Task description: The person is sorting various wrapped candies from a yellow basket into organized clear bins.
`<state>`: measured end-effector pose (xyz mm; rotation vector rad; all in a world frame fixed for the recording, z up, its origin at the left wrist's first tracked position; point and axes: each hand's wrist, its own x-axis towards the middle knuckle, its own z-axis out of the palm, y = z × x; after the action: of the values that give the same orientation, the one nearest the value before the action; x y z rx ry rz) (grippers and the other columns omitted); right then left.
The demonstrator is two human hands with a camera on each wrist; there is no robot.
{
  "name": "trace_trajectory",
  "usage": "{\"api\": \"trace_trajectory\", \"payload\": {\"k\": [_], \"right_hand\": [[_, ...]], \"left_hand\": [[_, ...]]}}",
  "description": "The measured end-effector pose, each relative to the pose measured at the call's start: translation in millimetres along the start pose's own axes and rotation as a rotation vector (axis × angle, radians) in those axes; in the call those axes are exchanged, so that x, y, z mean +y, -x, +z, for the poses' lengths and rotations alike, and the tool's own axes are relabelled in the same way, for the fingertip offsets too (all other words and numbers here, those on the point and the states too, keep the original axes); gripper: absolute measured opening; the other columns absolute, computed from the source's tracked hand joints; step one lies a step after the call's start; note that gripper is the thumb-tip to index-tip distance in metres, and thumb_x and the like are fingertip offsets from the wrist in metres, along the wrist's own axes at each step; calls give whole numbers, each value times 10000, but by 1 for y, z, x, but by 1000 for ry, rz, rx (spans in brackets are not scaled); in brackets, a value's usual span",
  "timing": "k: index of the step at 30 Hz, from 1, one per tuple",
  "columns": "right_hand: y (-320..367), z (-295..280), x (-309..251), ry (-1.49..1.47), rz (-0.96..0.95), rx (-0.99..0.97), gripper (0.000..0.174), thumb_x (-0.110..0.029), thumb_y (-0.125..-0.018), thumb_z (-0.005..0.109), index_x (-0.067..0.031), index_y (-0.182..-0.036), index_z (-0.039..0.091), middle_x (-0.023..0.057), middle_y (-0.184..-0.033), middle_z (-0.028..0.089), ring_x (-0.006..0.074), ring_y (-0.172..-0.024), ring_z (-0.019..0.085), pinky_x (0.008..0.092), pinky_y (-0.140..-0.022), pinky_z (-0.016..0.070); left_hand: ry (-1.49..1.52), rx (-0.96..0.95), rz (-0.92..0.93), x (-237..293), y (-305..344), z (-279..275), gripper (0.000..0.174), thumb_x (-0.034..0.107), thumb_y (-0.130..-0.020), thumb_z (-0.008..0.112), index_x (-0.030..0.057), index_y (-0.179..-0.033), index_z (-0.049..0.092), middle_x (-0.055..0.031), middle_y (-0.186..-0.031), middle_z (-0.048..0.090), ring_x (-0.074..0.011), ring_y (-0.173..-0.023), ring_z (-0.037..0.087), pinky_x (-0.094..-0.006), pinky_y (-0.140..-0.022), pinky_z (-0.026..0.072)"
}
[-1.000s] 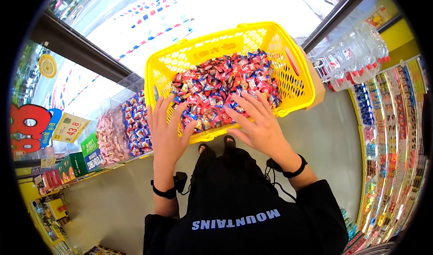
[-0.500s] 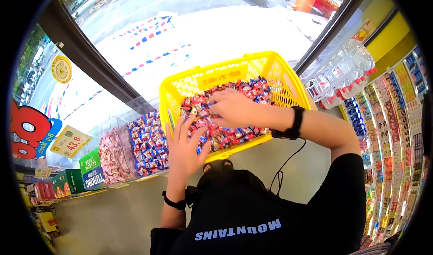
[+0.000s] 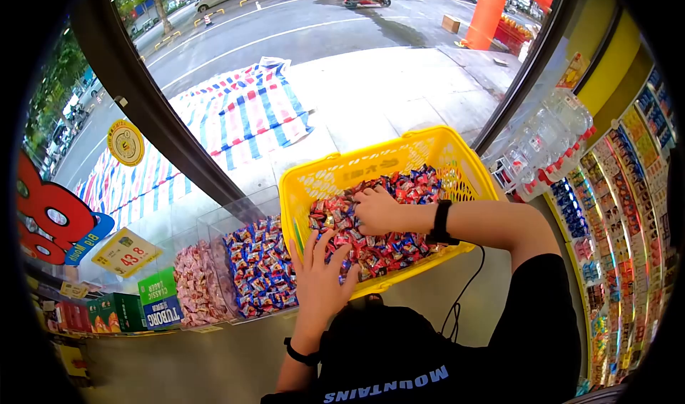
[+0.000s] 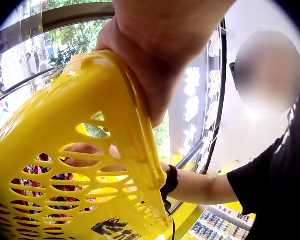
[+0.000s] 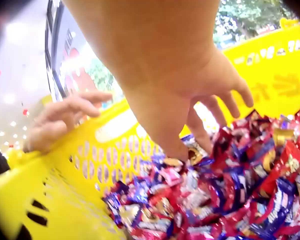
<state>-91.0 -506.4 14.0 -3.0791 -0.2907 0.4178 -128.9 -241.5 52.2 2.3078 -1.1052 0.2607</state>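
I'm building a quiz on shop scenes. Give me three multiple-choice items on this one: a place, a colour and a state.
1. Where is the right hand? A in the basket's candies; B raised overhead; C behind the back.
2. The basket's colour? A green; B yellow; C red.
3. The left hand's fingers are? A spread; B fisted; C hidden.
Answers: 1 A, it lies among the wrapped candies; 2 B, its walls are yellow; 3 A, they fan over the near rim.
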Motion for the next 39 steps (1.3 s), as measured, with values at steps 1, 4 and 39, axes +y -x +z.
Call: {"api": "trace_trajectory", "payload": {"k": [1,4,39], "right_hand": [[11,-15,-4,-8,-71,85,406,-374,-814,815,-35,-1038,823,199,-1425,636,384,-1329,579,551,-1123,447],[52,-52,-24,20,-262,322,392,-360,-826,807,-25,-1031,800,192,-1409,639,381,-1376,562,570,-1163,430],[143,-8,-82,-463,-400,825,281,-74,-814,832,-70,-1093,792,95,-1415,686,340,-1365,618,538,-1147,479]], "left_hand": [[-2,10,-5,0,-1,1,411,369,-908,822,172,-1261,751,-117,-1531,576,-398,-1522,445,-719,-1298,170],[-4,37,-26,1,0,2,402,391,-900,831,161,-1222,760,-129,-1523,580,-404,-1527,441,-719,-1301,145],[-140,151,62,35,46,-27,299,312,-800,939,284,-1071,816,41,-1319,709,-281,-1404,575,-706,-1303,206]]}}
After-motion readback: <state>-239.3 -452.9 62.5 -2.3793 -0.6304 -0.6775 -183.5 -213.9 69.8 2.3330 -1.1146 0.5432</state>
